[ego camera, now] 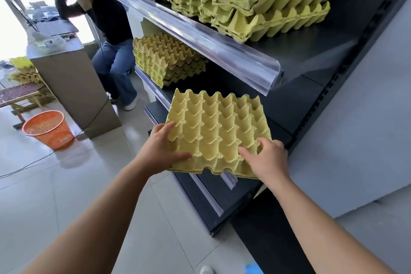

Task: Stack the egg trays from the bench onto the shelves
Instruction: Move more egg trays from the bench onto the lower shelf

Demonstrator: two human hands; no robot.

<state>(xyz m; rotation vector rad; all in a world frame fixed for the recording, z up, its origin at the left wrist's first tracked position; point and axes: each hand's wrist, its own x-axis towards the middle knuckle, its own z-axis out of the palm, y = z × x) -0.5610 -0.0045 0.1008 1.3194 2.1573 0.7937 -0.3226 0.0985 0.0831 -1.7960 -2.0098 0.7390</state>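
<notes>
A yellow pulp egg tray (216, 127) is held level in front of the dark shelf unit (295, 104), over the edge of a lower shelf. My left hand (164, 151) grips its near left edge, thumb on top. My right hand (265, 158) grips the near right corner, fingers curled into the cups. A pile of trays (165, 60) lies further back on the shelf below the upper one. Taller piles (255, 4) fill the upper shelf. More trays (24, 73) lie on a bench (17, 93) at far left.
A clear plastic rail (200, 35) juts from the upper shelf's front edge just above the held tray. A person (106, 29) sits beside a grey counter (73, 87). An orange basket (49, 129) and a black cable (33, 162) are on the tiled floor.
</notes>
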